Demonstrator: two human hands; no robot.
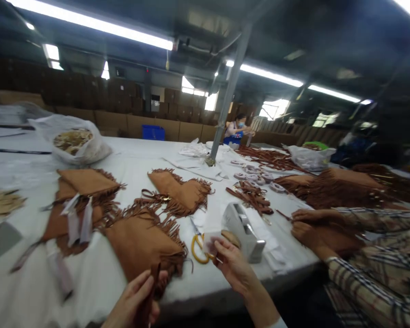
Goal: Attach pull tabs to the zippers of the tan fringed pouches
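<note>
My left hand (136, 298) is closed around a dark brown leather strap (154, 278) at the front edge of the table. Between the thumb and fingers of my right hand (234, 264) is a small translucent sheet (210, 245); blur hides whether it is tape or film. A white tape dispenser (256, 248) with a tan roll (231, 238) stands just beyond that hand. Yellow-handled scissors (198, 249) lie to its left. A brown fringed leather bag (140, 246) rests beyond my left hand.
More fringed bags (89, 182) lie on the white-covered table (130, 155). Wrapped rings (254, 175) and brown straps (251, 196) are piled right of centre. A metal post (230, 86) rises mid-table. At right, a co-worker's hands (309, 228) work on brown leather; another person sits far back.
</note>
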